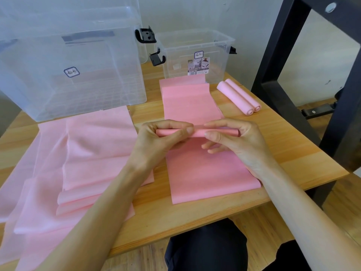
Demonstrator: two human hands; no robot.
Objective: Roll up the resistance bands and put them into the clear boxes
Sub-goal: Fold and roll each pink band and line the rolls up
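Resistance bands lie heaped at the desk's left, before the large clear box. At centre, left hand and right hand pinch a half-rolled band; two finished rolls lie right, near the small clear box

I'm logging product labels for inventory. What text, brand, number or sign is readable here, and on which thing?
"Storage Box": on the paper label of the small clear box, above a barcode.
Barcode digits and fine print there: too small to read.
Blue-framed stamp above that label: illegible.
Blue-framed stamp on the large clear box: illegible.
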